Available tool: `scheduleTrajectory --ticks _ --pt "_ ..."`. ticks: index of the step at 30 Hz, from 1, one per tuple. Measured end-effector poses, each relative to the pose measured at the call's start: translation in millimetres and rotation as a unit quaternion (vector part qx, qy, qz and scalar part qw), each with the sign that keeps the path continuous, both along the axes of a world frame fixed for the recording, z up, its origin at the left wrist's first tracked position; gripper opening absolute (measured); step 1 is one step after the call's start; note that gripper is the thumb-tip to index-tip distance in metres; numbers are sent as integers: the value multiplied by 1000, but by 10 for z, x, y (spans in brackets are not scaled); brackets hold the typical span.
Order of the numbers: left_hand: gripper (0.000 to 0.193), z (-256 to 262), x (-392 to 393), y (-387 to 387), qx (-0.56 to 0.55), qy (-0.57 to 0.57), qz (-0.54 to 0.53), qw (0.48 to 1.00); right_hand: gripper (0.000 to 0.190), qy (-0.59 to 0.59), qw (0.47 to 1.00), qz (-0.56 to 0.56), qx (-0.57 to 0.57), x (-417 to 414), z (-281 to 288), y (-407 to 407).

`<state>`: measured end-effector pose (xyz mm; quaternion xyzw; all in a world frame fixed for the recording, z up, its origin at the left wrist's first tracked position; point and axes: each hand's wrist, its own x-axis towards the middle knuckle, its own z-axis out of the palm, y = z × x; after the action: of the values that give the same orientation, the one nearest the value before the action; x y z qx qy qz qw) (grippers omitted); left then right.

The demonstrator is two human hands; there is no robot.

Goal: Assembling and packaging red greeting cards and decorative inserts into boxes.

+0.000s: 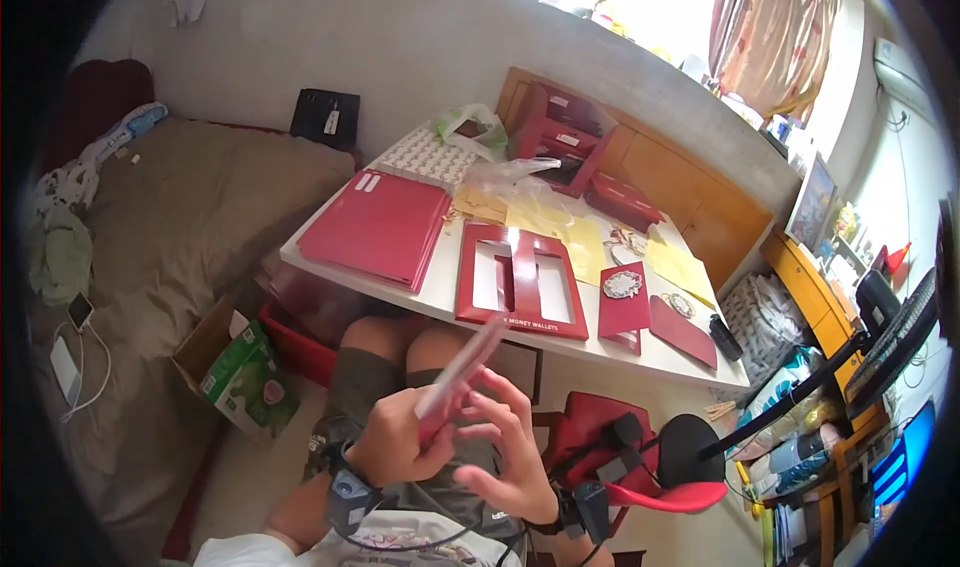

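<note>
My left hand (397, 438) grips a thin stack of red envelopes or cards (459, 387), tilted up above my lap. Its upper face looks pale and glossy, perhaps from a clear sleeve. Beside it, my right hand (508, 447) has its fingers spread; whether the fingertips touch the stack I cannot tell. In front of me on the white table (442, 308) lies a flat red carton (525, 274) with cut-out windows and writing along its front. Left of the carton is a pile of large red sheets (375, 229). To its right are a red card with a white ornament (624, 304) and a red envelope (679, 330).
Yellow sheets (577, 244), a clear plastic bag (517, 180) and a red box (622, 199) are farther back. A black stapler-like object (725, 338) sits at the right edge. A red stool (600, 424) and fan (892, 342) stand right, a cardboard box (206, 345) left.
</note>
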<state>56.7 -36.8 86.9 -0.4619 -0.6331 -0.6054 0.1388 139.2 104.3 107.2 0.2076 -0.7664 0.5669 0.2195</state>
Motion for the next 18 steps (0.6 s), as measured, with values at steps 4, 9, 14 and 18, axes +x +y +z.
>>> scheduleTrajectory --ticks 4,9,14,18 --pt "24 1 -4 -187 -31 -52 47 997 23 72 982 -129 120 -390 364 249" --pt "25 -145 -101 -369 -42 -85 90 991 15 69 960 -171 210 -1593 694 954" --pt "30 -295 -259 -251 -44 -68 159 984 22 -33 926 -196 321 -2712 601 1491" --pt "37 -398 -281 -278 -77 -128 161 976 19 -33 906 -198 372 -3453 221 1667"
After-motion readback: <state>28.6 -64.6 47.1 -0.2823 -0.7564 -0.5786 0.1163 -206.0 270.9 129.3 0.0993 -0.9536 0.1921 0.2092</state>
